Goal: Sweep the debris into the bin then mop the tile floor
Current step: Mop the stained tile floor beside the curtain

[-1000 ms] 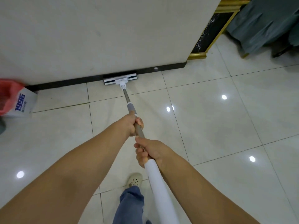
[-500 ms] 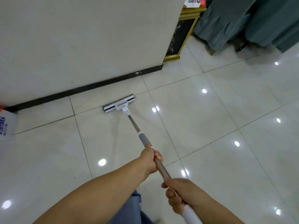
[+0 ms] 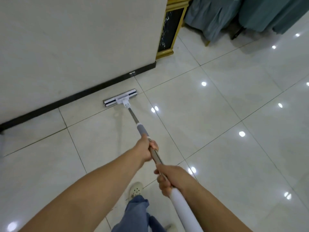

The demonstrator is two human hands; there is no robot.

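Observation:
A flat mop lies with its white head (image 3: 120, 98) on the glossy tile floor (image 3: 225, 148), a short way out from the black baseboard (image 3: 80, 97). Its metal pole (image 3: 133, 117) runs back toward me through a grey sleeve and ends in a white handle (image 3: 182, 208). My left hand (image 3: 147, 150) grips the pole just below the grey sleeve. My right hand (image 3: 172, 179) grips it lower, where the white handle begins. A faint wet streak shows on the tile behind the mop head.
A pale wall (image 3: 75, 39) stands to the left. A gold-framed black panel (image 3: 172, 29) sits at its corner. Teal cloth (image 3: 242, 14) hangs at the top right. My jeans leg (image 3: 135, 213) and pale shoe (image 3: 136, 190) are below the hands.
The mop head was pulled back from the baseboard, then pushed forward and right toward it again. My view swung right, and the red-bagged bin left the frame. Both hands kept their grip.

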